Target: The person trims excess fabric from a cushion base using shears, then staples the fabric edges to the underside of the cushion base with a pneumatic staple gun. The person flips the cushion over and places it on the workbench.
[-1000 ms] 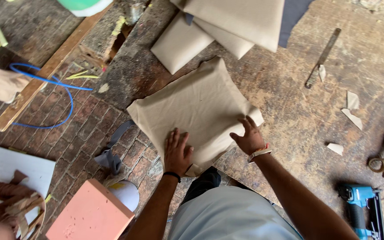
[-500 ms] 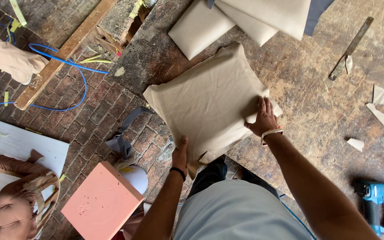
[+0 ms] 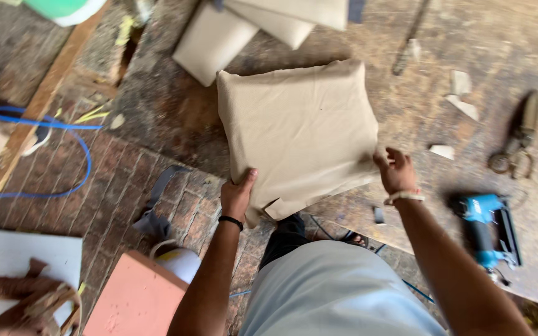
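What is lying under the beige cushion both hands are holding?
The worn wooden tabletop shows around the beige cushion, gripped by left hand and right hand. Anything directly beneath it is covered; its near corner overhangs the brick floor.

Square beige fabric cushion (image 3: 299,134) on worn wooden worktable (image 3: 468,56), near edge. L hand (image 3: 236,194) at its near-left corner, R hand (image 3: 395,171) at near-right corner. 2 more beige cushions (image 3: 219,37) behind it. Blue staple gun (image 3: 484,227) right of R hand; dark metal scissors (image 3: 515,146) behind gun. Pink foam block (image 3: 135,302) on brick floor (image 3: 113,180), near-left.
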